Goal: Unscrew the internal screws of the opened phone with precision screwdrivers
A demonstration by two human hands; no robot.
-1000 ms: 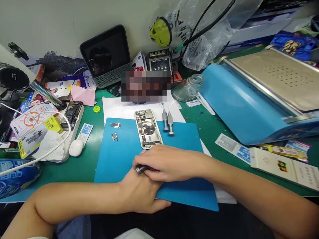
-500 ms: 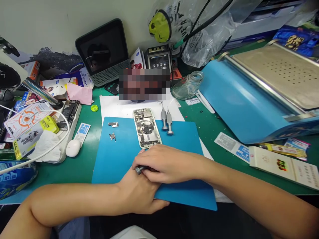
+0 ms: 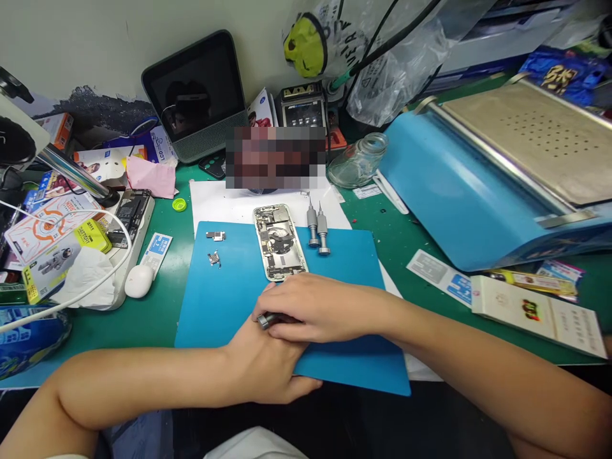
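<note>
My right hand (image 3: 315, 308) is closed around a grey metal screwdriver (image 3: 264, 321), whose capped end sticks out by the fingers. It lies across the back of my left hand (image 3: 272, 363), which rests at the near edge of the blue mat (image 3: 224, 306). My left thumb is stretched out; its other fingers are mostly hidden under my right hand. Just beyond my hands lies an opened phone (image 3: 281, 245) with its inside parts showing. Two more grey screwdrivers (image 3: 312, 226) stand upright to its right. Two small metal phone parts (image 3: 216, 236) lie on the mat's left side.
A blue machine with a perforated plate (image 3: 530, 137) takes up the right. A glass jar (image 3: 358, 162) lies tilted at the back. Boxes, a white cable (image 3: 125, 255) and an earphone case (image 3: 139, 281) crowd the left. A display (image 3: 194, 89) stands against the wall.
The whole view has shifted very slightly. Both hands and the screwdriver keep the same pose, and the parts on the mat have not moved.
</note>
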